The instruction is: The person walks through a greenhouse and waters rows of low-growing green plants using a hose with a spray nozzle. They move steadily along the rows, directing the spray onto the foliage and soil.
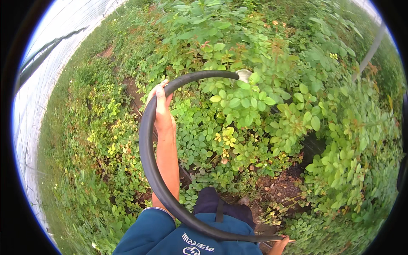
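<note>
A thick black hose (149, 153) curves in a wide arc before my body. My left hand (162, 98) is raised ahead of me and wrapped around its upper bend, thumb and fingers on either side. From there the hose runs right, and its far end sits among green leaves. A pale whitish patch (244, 76) shows at that end; whether it is water or something solid is unclear. The lower part crosses my blue shirt (210, 242) towards my right hand (279, 245), which grips it at the bottom edge, partly cut off by the frame.
Dense leafy bushes (245, 102), perhaps roses, surround me. Bare brown soil (280, 188) shows at lower right, beside dark sheeting (313, 148). A grey post (369, 51) stands at upper right. Pale greenhouse film (30, 127) lines the left side.
</note>
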`<state>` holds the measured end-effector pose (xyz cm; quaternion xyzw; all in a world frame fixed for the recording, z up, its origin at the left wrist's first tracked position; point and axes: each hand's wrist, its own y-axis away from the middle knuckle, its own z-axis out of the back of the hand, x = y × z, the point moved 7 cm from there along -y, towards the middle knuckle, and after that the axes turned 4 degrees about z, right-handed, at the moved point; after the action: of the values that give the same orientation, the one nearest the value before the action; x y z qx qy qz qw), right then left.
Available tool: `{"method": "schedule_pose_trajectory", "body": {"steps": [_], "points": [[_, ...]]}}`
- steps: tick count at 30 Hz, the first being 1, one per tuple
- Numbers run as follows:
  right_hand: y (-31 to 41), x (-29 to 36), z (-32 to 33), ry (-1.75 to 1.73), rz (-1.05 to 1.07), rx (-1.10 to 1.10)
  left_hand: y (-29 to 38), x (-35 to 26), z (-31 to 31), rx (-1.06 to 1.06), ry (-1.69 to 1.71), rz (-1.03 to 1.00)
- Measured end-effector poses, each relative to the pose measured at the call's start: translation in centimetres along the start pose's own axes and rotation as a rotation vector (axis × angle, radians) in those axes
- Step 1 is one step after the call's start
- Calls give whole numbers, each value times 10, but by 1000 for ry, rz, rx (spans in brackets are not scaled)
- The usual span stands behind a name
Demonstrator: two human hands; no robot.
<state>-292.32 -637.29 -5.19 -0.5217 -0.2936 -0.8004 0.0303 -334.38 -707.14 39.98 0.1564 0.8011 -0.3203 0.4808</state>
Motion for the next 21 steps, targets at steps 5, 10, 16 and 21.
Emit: {"method": "schedule_pose_trajectory", "body": {"steps": [5,10,16,21], "points": [[59,61,-19,502,272,163,-47,26,69,-90,92,56],[144,112,-84,163,-14,8,-101,62,150,-140,158,105],[260,122,-162,-57,-135,-47,-193,86,235,-201,142,111],[334,108,-209,-168,-208,-55,-269,92,248,-173,157,123]]}}
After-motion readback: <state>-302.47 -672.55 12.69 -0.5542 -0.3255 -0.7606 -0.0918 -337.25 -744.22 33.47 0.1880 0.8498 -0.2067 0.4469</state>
